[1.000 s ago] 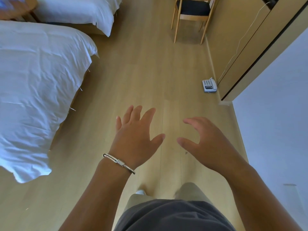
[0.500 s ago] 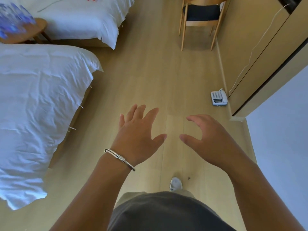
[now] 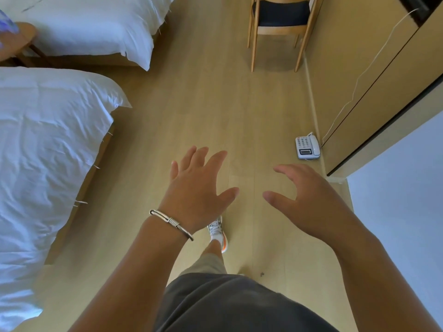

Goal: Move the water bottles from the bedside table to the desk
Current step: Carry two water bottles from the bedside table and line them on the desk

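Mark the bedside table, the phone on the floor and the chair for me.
Bedside table (image 3: 18,41): head view, its round wooden top at the left edge.
Phone (image 3: 307,147): head view, its keypad face.
Chair (image 3: 281,13): head view, its dark seat cushion.

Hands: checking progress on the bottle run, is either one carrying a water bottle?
No, the left hand and right hand are both spread and empty.
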